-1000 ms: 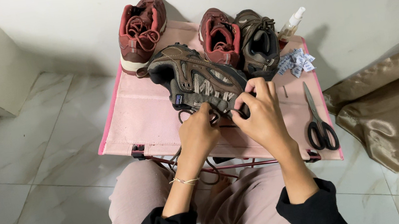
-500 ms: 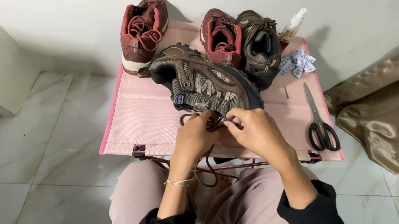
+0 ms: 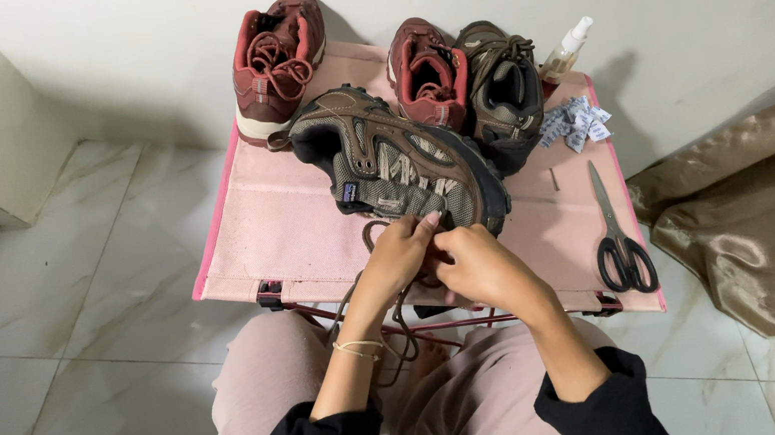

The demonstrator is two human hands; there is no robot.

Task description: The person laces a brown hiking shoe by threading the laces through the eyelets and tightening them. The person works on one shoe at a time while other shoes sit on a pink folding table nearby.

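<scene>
White wall and pale marble-look floor tiles (image 3: 45,296) surround a small pink folding table (image 3: 298,230) seen from above. At its centre lies a brown hiking shoe (image 3: 400,165), on its side, toe pointing to about 4 o'clock, with tan mesh panels, grey lace loops and a dark sole. A brown lace (image 3: 393,328) hangs from it over the table's near edge.

At 6 o'clock from the shoe, the left hand (image 3: 399,261) and right hand (image 3: 481,270) meet just below the toe, fingers curled closed and pinching the lace between them.

At 11 o'clock stands a maroon shoe (image 3: 275,62); at 12 o'clock a second maroon shoe (image 3: 428,70) beside another brown shoe (image 3: 506,90). At 2 o'clock sit a spray bottle (image 3: 568,46) and small white sachets (image 3: 574,121). Black scissors (image 3: 617,236) lie at 4 o'clock. Golden fabric (image 3: 772,224) drapes at the right.

Compared with a second ago, both hands have dropped from the shoe's laced top to the table's near edge, and the shoe's toe has swung nearer the person.
</scene>
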